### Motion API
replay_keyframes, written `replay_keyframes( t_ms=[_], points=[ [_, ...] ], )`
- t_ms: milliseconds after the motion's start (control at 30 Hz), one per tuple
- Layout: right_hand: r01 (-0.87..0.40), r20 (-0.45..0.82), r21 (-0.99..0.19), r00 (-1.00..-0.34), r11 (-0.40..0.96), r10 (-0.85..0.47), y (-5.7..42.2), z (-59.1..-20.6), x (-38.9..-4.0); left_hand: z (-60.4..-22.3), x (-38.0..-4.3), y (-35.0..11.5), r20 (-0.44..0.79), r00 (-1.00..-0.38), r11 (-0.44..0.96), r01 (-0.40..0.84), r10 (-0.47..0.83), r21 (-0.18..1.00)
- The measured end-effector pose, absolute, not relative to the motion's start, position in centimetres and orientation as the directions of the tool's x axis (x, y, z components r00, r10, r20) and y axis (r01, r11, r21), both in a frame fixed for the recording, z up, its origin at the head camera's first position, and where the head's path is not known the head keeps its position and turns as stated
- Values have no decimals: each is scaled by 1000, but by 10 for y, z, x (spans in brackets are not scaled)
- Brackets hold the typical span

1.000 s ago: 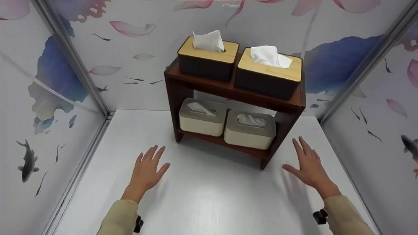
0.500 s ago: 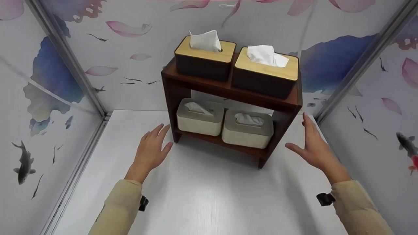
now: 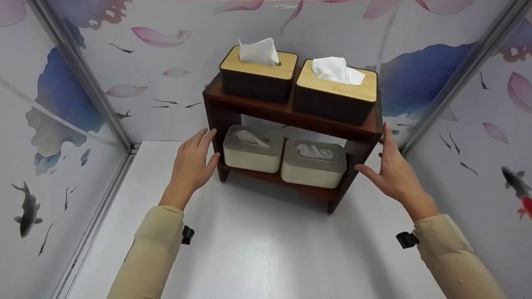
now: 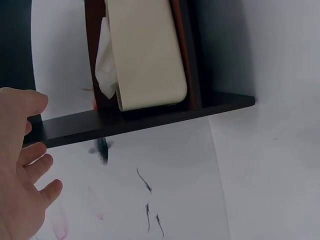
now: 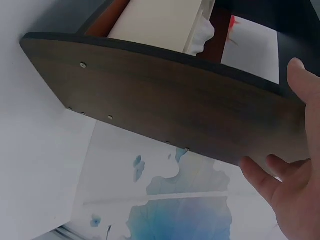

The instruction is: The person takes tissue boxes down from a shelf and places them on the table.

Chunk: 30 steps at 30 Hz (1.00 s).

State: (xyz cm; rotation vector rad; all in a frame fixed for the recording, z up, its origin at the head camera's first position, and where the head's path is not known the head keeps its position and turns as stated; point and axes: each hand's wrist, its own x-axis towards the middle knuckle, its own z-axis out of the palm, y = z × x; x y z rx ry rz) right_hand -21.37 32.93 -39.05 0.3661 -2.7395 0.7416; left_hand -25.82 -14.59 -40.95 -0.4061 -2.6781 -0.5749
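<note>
A dark brown two-tier wooden shelf stands between my hands. On its top sit two black tissue boxes with light wood lids, a left one and a right one. Below are two cream tissue boxes with grey lids, one left and one right. My left hand, fingers extended and thumb apart, is at the shelf's left side. My right hand is at the right side, thumb toward the front edge. In the right wrist view its fingers lie close along the side panel.
The shelf stands at an angle on a white surface. Behind it rises a back wall printed with petals and fish. Side walls with metal corner rails close in the left and right.
Both hands have moved forward, up toward the shelf's sides, the right one also inward at the end. The view has shifted slightly. Shelf and boxes stay in place.
</note>
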Motion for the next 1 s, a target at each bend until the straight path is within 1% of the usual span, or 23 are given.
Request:
replay_keyframes(
  t_ms=[100, 233, 433, 567, 667, 767, 900, 1000],
  points=[
    [-302, 370, -413, -918, 859, -145, 322, -388, -216, -402, -263, -145, 440, -878, 874, 353, 187, 333],
    [-356, 470, -415, -872, 837, -138, 317, -385, -222, -393, -269, -142, 503, -846, 877, 366, 174, 312],
    [-457, 573, -485, -810, 746, -124, 316, -382, -231, -383, -279, -135, 570, -798, 887, 391, 193, 246],
    [-463, 597, -492, -796, 738, -101, 313, -382, -235, -378, -284, -131, 588, -785, 891, 393, 197, 227],
    [-440, 603, -497, -795, 748, -67, 310, -382, -236, -373, -289, -129, 587, -786, 902, 379, 196, 206],
    [-422, 603, -507, -797, 752, -41, 307, -383, -236, -369, -294, -128, 569, -801, 912, 358, 188, 202],
    [-427, 608, -499, -793, 754, -46, 307, -382, -236, -364, -298, -128, 546, -819, 917, 337, 175, 211],
    [-442, 619, -481, -783, 757, -63, 310, -380, -237, -360, -299, -127, 546, -819, 919, 335, 175, 208]
  ],
)
